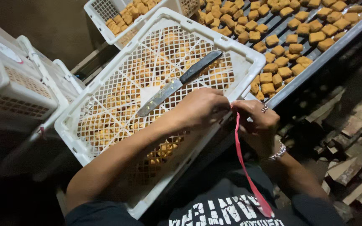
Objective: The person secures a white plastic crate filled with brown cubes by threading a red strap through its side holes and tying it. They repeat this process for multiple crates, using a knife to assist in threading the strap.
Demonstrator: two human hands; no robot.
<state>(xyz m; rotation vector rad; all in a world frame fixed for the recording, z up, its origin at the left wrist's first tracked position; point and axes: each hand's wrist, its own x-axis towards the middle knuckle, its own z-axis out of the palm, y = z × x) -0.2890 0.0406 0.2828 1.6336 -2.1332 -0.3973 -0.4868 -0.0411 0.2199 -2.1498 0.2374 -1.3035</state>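
Across the dark workspace, a white plastic lattice crate (105, 109) lies upturned over golden fried cubes, a long black-handled knife (180, 83) resting on it. Left hand (202, 108) and right hand (259, 121) pinch a thin red plastic ribbon (248, 171), trailing down toward the lap.

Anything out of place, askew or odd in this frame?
One thing: a knife lies loose, blade bare, on the upturned lattice base of the white crate, close to the left hand. Both hands, the right hand too, pinch a red ribbon at the crate's rim. The fried cubes sit orderly on the tray; nothing spilled.
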